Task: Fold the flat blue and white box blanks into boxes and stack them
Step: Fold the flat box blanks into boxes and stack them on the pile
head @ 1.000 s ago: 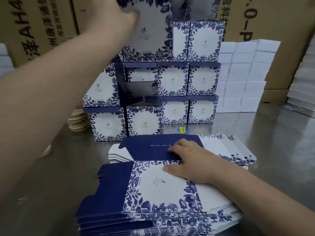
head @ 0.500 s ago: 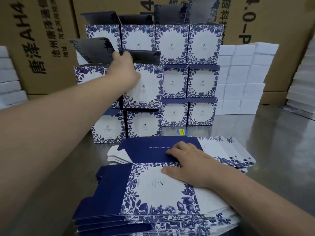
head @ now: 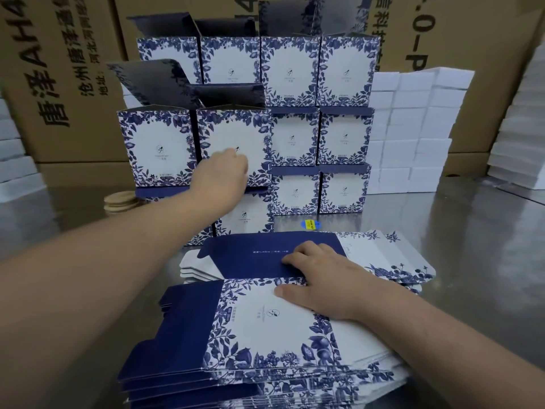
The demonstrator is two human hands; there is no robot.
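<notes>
Head view showed the right hand (head: 321, 286) lying flat and relaxed on the near pile of blanks (head: 265, 335). The left hand (head: 221, 177) was at a folded box (head: 236, 131) in the far stack, its grip unreadable. The thin card looked light and easily creased, so best lifted by an edge flap.

The shiny metal table (head: 472, 261) carries a pile of flat box blanks (head: 265, 335) in front. Behind it lie a yellow-blue sticker (head: 309, 224), stacked folded boxes (head: 342, 193), white boxes (head: 413, 128) on the right and tan round discs (head: 119, 202) on the left.
</notes>
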